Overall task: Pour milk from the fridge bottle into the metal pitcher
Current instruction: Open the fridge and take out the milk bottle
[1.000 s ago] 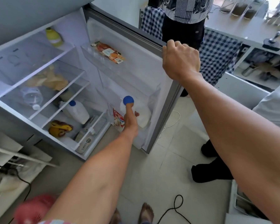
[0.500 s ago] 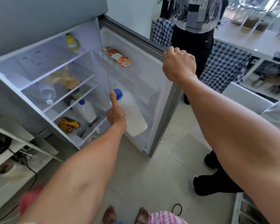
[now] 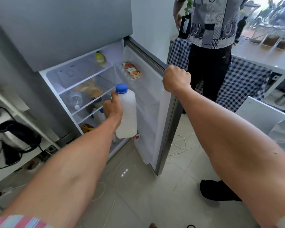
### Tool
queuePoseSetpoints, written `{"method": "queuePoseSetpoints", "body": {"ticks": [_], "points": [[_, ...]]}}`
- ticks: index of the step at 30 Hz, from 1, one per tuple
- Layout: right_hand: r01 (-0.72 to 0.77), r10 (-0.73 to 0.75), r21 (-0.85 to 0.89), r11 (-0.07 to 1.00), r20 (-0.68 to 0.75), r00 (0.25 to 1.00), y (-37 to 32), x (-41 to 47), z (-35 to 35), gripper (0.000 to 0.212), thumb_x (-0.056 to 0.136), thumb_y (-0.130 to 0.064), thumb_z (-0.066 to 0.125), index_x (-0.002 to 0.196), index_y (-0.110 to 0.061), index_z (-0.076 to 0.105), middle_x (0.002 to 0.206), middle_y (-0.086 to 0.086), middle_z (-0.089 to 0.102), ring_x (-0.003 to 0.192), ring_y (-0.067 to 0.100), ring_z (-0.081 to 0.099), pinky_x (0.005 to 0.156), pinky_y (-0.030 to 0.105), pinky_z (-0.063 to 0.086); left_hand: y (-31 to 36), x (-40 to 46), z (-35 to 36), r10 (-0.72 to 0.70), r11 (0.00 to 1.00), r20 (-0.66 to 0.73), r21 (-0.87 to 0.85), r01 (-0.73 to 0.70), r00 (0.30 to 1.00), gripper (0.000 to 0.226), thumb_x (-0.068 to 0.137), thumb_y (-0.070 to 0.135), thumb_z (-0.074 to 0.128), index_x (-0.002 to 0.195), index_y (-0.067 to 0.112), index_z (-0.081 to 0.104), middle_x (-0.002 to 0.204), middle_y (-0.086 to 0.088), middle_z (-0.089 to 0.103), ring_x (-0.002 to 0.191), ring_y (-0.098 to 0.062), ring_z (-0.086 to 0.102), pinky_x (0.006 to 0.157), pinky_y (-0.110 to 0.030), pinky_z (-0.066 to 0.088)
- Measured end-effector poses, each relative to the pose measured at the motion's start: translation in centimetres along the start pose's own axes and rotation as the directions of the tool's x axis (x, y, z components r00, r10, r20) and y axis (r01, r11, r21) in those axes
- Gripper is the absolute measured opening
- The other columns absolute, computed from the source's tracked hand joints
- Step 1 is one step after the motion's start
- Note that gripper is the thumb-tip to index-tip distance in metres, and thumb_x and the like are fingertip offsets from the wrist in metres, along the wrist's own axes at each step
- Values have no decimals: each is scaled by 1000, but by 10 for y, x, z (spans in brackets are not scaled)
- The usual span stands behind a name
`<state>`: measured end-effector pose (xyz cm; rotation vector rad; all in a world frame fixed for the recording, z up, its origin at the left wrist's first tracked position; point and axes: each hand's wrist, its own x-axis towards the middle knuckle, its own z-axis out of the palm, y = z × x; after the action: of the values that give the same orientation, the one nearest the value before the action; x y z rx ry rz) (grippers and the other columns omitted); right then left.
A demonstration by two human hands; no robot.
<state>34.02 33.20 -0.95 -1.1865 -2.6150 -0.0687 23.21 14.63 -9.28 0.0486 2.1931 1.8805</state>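
We've got the milk bottle upright in our left hand, clear of the fridge door's shelves and in front of the open compartment, and the way to do this well is to keep it vertical, cap on, carrying it out past the door edge without clipping it. The left hand's fingers are wrapped tight round the bottle's upper body just below the blue cap, while our right hand is closed in a fist over the door's top edge, holding it open; no metal pitcher in view.
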Motion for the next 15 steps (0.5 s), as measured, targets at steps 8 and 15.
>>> {"method": "queuePoseSetpoints", "body": {"ticks": [8,15], "points": [[8,-13,67,998,70,997,-84,-33,-28,5,92,-9,52,94,-11,55,88,7,56,89,32,59,72,36,37,24,31,-81,19,999,-97,40,-15,995,64,96,60,48,98,0,70,104,-19,74,91,-34,67,77,-41,56],[-39,-10,316,948,151,988,-158,-45,-22,21,93,-26,50,102,-9,57,111,16,61,100,36,59,76,37,45,29,62,-158,50,999,-130,-14,-52,990,48,100,52,51,82,8,60,82,-6,62,78,-21,58,64,-31,45]]}}
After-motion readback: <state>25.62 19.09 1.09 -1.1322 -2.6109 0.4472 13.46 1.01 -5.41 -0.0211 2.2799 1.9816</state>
